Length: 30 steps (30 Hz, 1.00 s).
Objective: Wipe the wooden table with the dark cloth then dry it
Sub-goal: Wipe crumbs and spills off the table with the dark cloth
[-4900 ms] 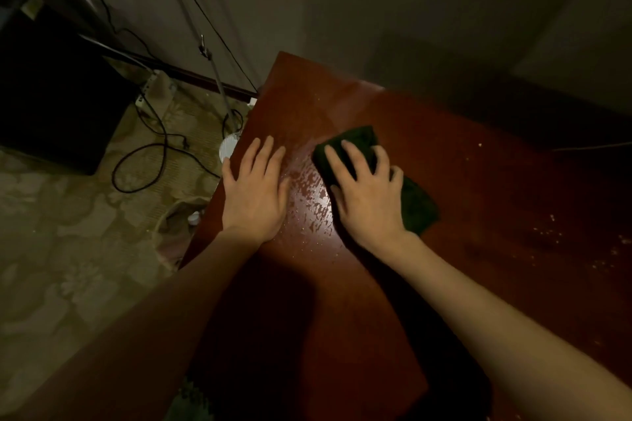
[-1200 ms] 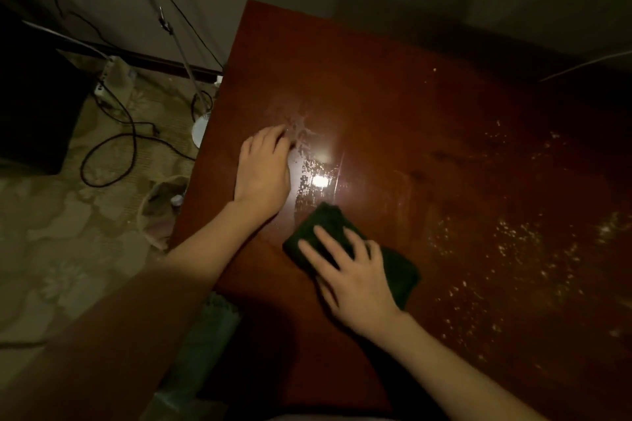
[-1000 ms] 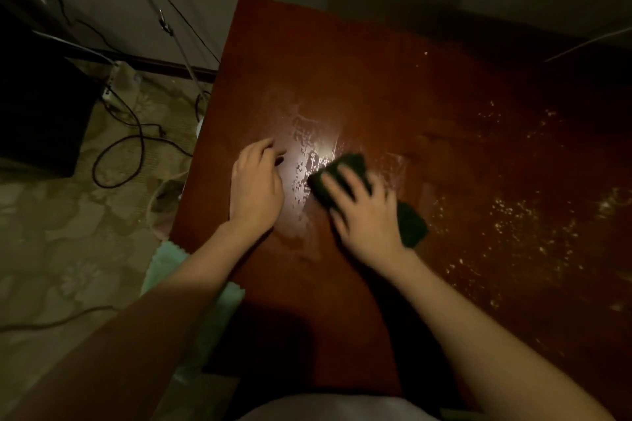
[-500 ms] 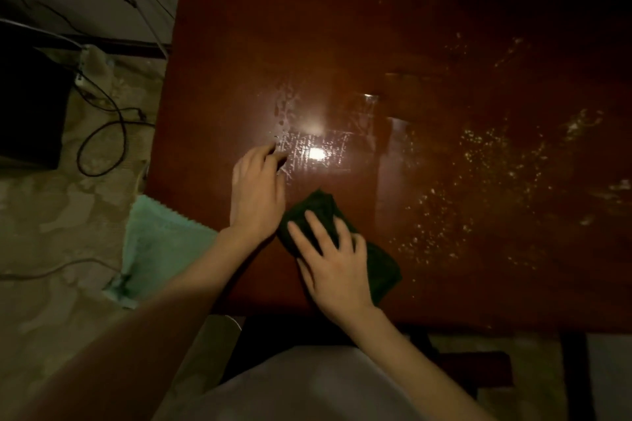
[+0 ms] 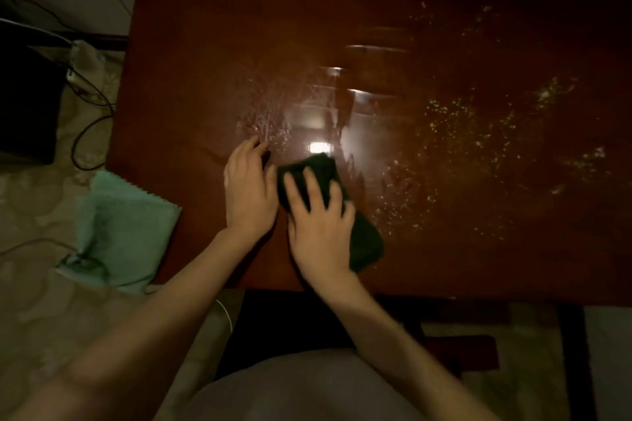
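The dark red wooden table (image 5: 376,10) fills the upper view. A folded dark green cloth (image 5: 366,243) lies near its front edge. My right hand (image 5: 318,222) presses flat on top of the cloth, fingers spread. My left hand (image 5: 249,191) rests palm down on the bare wood, just left of the cloth and touching it. Wet streaks (image 5: 273,113) shine beyond the hands. Pale crumbs or droplets (image 5: 478,133) speckle the right half of the table.
A light green towel (image 5: 119,229) hangs over the table's left front corner. Patterned floor, black cables (image 5: 85,133) and a dark box (image 5: 27,106) are at the left. A dark stool or frame (image 5: 461,352) sits below the front edge.
My right hand slid the dark cloth forward and back across the wet patch. The view tilted down, bringing the front edge and green towel into sight. My left hand stayed planted.
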### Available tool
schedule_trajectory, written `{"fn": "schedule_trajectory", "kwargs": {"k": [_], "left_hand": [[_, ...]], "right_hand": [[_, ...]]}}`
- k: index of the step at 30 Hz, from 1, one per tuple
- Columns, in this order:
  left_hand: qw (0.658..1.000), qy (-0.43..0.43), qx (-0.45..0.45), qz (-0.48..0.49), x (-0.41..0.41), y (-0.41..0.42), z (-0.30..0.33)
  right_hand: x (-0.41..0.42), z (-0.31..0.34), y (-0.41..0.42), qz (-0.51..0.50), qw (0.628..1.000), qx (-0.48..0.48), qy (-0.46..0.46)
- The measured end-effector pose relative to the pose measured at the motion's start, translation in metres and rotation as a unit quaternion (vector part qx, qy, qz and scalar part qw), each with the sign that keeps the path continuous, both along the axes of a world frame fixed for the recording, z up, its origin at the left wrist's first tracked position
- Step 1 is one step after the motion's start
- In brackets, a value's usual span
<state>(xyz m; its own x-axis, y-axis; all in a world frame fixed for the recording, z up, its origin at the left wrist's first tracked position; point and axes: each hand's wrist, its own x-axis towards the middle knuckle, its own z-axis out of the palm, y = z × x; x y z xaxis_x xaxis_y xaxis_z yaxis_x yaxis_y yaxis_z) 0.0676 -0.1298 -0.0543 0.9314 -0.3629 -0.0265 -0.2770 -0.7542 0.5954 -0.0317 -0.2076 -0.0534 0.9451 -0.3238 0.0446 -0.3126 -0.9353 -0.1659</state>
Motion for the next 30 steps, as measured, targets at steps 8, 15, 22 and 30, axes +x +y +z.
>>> {"fn": "schedule_trajectory", "kwargs": {"k": [8,15,22,30], "left_hand": [[0.994,-0.013,0.085,-0.072,-0.029,-0.030,-0.004],[0.984,-0.033,0.160,-0.074,-0.035,-0.035,-0.013],[0.982,-0.042,0.167,-0.072,-0.035,-0.037,-0.014],[0.980,-0.052,0.180,-0.061,-0.037,-0.039,-0.015]], "right_hand": [[-0.064,-0.005,-0.087,-0.062,0.998,-0.007,-0.003],[-0.062,-0.002,-0.097,-0.092,0.995,-0.033,-0.017],[-0.093,-0.003,-0.086,0.090,0.996,-0.013,-0.009],[0.038,0.003,-0.165,-0.046,0.997,0.047,0.034]]}}
